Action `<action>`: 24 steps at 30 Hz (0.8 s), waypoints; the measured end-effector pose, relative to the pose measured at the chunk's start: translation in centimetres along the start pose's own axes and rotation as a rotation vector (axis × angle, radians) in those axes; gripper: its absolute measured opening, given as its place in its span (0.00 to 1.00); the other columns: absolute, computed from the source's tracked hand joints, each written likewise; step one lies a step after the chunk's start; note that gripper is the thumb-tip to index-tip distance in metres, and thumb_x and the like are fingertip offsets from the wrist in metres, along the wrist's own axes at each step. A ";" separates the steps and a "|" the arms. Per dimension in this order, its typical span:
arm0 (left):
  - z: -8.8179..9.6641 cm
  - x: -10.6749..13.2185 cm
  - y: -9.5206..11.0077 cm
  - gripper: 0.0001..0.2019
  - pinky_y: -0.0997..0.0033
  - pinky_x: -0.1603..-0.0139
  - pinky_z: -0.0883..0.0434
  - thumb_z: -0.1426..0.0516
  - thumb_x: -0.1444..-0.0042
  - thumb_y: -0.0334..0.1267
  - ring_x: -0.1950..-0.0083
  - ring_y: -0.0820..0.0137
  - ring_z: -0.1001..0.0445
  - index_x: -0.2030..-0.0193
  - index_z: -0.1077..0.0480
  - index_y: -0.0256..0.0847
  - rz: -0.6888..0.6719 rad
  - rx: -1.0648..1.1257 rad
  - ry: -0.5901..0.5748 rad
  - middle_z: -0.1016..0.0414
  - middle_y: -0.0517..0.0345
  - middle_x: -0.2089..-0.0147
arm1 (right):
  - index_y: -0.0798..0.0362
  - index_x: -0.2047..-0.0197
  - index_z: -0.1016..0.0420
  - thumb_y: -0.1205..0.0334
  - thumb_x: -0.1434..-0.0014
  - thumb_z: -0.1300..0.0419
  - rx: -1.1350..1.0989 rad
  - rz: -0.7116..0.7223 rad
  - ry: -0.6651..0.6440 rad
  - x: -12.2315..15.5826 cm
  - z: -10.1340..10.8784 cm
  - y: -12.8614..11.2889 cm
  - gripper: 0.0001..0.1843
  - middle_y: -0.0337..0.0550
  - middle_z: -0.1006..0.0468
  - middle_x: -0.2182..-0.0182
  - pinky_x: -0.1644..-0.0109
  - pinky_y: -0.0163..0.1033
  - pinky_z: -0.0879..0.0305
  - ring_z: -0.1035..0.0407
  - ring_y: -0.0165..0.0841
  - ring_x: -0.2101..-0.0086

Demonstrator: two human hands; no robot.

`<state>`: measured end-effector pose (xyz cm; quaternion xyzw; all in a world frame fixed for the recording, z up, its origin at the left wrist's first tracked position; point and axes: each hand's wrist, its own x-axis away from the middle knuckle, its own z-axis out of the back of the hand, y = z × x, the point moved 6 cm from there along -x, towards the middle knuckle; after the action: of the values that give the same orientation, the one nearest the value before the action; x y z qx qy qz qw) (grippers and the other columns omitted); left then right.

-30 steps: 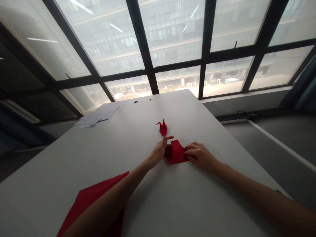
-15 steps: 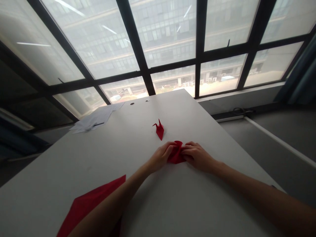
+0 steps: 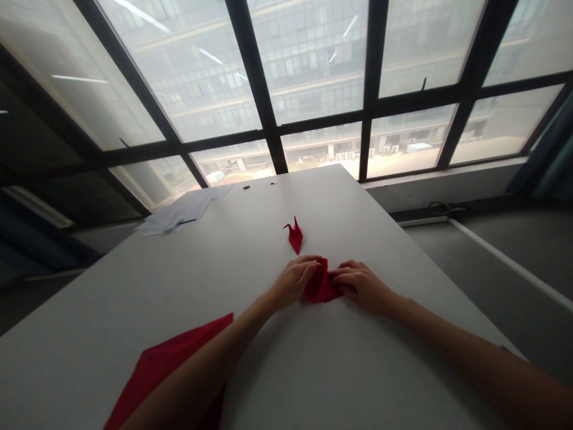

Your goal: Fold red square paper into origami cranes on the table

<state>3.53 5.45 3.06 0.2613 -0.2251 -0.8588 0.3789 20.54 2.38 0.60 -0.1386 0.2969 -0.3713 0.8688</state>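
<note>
A partly folded piece of red paper (image 3: 321, 288) lies on the white table between my two hands, its flaps raised and spread. My left hand (image 3: 294, 279) grips its left side, thumb and fingers closed on the edge. On the right side, the fingers of my right hand (image 3: 359, 286) pinch another flap; their tips are partly hidden by the paper. Just beyond my hands stands a finished red paper crane (image 3: 295, 237), touched by neither hand.
Under my left forearm lies a larger sheet of red paper (image 3: 179, 352). White papers (image 3: 179, 212) with a dark pen (image 3: 186, 222) on them rest at the table's far left. The white table (image 3: 147, 286) reaches toward large windows; its right edge runs beside my right arm.
The red paper between my hands has opened wider, with its right flap pulled out to the right. The whole view has shifted slightly.
</note>
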 end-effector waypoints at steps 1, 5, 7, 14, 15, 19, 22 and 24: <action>0.1 0.0 -0.1 0.23 0.60 0.36 0.36 0.58 0.29 0.46 0.41 0.62 0.30 0.48 0.23 0.42 -0.002 0.043 0.013 0.26 0.52 0.42 | 0.44 0.55 0.20 0.69 0.39 0.43 -0.006 0.000 -0.003 0.0 0.0 0.0 0.14 0.38 0.19 0.50 0.43 0.46 0.38 0.32 0.39 0.48; 0.3 -0.2 -0.2 0.18 0.65 0.45 0.30 0.51 0.31 0.44 0.49 0.64 0.26 0.52 0.22 0.39 0.000 0.148 0.086 0.23 0.50 0.49 | 0.44 0.55 0.20 0.72 0.39 0.45 -0.044 0.013 -0.038 0.1 0.0 0.1 0.17 0.38 0.18 0.53 0.42 0.45 0.40 0.32 0.39 0.48; 0.2 -0.2 -0.4 0.15 0.67 0.51 0.28 0.48 0.33 0.42 0.53 0.66 0.24 0.53 0.22 0.38 0.012 0.193 0.098 0.23 0.49 0.51 | 0.44 0.55 0.19 0.73 0.39 0.46 -0.067 0.019 -0.061 0.1 0.0 0.0 0.19 0.39 0.18 0.53 0.42 0.46 0.41 0.32 0.39 0.48; -0.3 -0.1 -1.3 0.15 0.69 0.56 0.26 0.45 0.36 0.40 0.57 0.66 0.22 0.47 0.26 0.37 0.103 0.409 0.086 0.19 0.50 0.55 | 0.46 0.59 0.19 0.78 0.46 0.47 -0.073 -0.003 -0.069 0.1 0.4 -0.3 0.22 0.40 0.18 0.55 0.43 0.46 0.40 0.31 0.40 0.50; -0.3 -0.1 -1.1 0.15 0.68 0.55 0.26 0.45 0.35 0.40 0.56 0.66 0.22 0.48 0.25 0.37 0.095 0.395 0.075 0.19 0.50 0.55 | 0.46 0.59 0.19 0.78 0.46 0.47 -0.072 -0.004 -0.063 0.1 0.4 -0.3 0.22 0.40 0.18 0.55 0.43 0.46 0.39 0.30 0.40 0.50; -0.6 0.5 0.5 0.14 0.67 0.51 0.27 0.45 0.35 0.41 0.54 0.65 0.22 0.50 0.22 0.40 -0.030 0.203 -0.029 0.19 0.51 0.54 | 0.47 0.58 0.19 0.76 0.46 0.47 -0.088 -0.021 0.027 0.0 0.4 0.4 0.20 0.41 0.19 0.55 0.43 0.46 0.37 0.30 0.39 0.51; -1.0 1.1 1.9 0.17 0.64 0.42 0.31 0.49 0.32 0.42 0.47 0.64 0.25 0.44 0.25 0.43 -0.139 0.128 -0.108 0.21 0.52 0.47 | 0.50 0.57 0.21 0.72 0.42 0.48 -0.115 -0.146 0.234 0.3 1.5 1.7 0.17 0.46 0.20 0.57 0.46 0.47 0.34 0.29 0.40 0.54; -1.0 1.3 2.4 0.18 0.63 0.40 0.33 0.52 0.30 0.43 0.44 0.63 0.27 0.41 0.27 0.44 -0.159 0.096 -0.115 0.22 0.53 0.45 | 0.51 0.52 0.23 0.69 0.37 0.49 -0.139 -0.212 0.410 0.8 2.8 2.0 0.16 0.47 0.22 0.56 0.46 0.48 0.33 0.30 0.40 0.53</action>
<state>4.66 2.74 3.37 0.2466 -0.2660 -0.8878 0.2832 23.85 3.28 1.58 -0.1504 0.4756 -0.4594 0.7350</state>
